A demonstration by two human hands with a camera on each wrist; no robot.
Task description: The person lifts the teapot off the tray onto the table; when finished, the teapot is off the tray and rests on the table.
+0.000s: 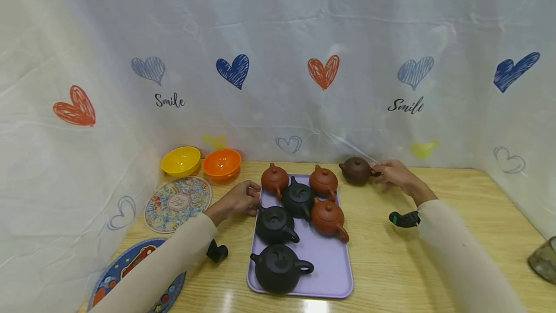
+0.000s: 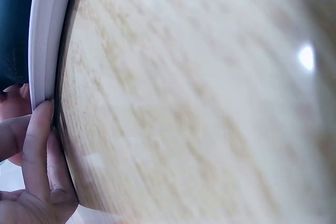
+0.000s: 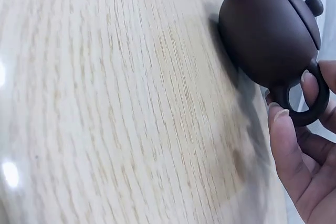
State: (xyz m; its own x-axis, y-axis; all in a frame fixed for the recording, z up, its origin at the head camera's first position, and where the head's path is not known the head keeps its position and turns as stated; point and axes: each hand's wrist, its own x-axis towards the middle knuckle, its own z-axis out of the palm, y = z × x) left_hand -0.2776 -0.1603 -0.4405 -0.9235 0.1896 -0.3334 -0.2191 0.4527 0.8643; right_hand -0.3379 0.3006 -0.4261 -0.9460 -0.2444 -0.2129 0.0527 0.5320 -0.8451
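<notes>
My right hand (image 1: pixel 394 176) grips the ring handle of a dark brown teapot (image 1: pixel 356 171) behind the tray's right back corner. In the right wrist view the fingers (image 3: pixel 287 145) pinch that handle, and the teapot (image 3: pixel 268 32) is close to the table; contact cannot be told. At the left rim of a lavender tray (image 1: pixel 321 267), my left hand (image 1: pixel 238 198) holds the edge, its fingers (image 2: pixel 37 145) against the rim (image 2: pixel 48 40) in the left wrist view. On the tray stand three reddish-brown teapots (image 1: pixel 327 217) and three black teapots (image 1: pixel 278 267).
Yellow (image 1: pixel 181 161) and orange (image 1: pixel 222 163) bowls stand at the back left. A patterned round mat (image 1: pixel 178 203) and a blue round mat (image 1: pixel 173 284) lie left of the tray. A glass (image 1: pixel 543 259) is at the far right. A printed curtain (image 1: pixel 278 62) hangs behind.
</notes>
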